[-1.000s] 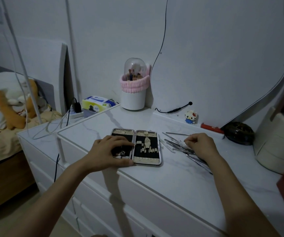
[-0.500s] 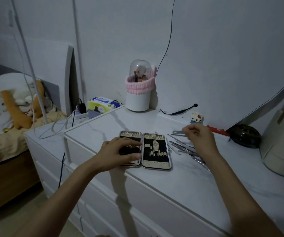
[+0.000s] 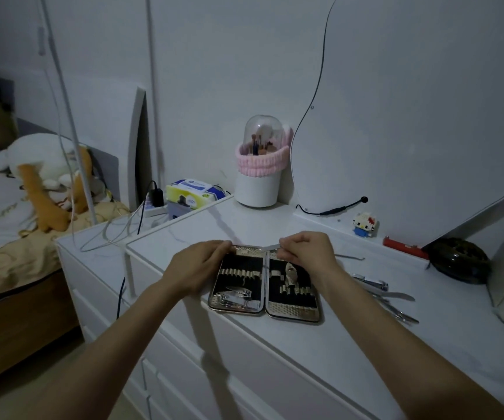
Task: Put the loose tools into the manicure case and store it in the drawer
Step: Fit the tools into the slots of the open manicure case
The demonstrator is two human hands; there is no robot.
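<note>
White marble-look dresser top (image 3: 320,338) runs along a pale wall, with a bed and a plush toy (image 3: 41,174) off to the left. Near its front edge the manicure case (image 3: 264,283) lies open flat, two black-lined halves side by side; a nail clipper (image 3: 237,297) sits in the near end of the left half. The left hand (image 3: 197,268) rests on the case's far left corner, fingers curled over the rim. The right hand (image 3: 305,253) hovers over the far end of the right half, pinching a thin metal tool (image 3: 270,247) between thumb and fingertips. Loose tools (image 3: 384,294) lie in a cluster to the right of the case, apart from it. Farther back stand a domed brush holder (image 3: 258,177), a tissue pack (image 3: 194,192) and a small block figure (image 3: 364,224).
</note>
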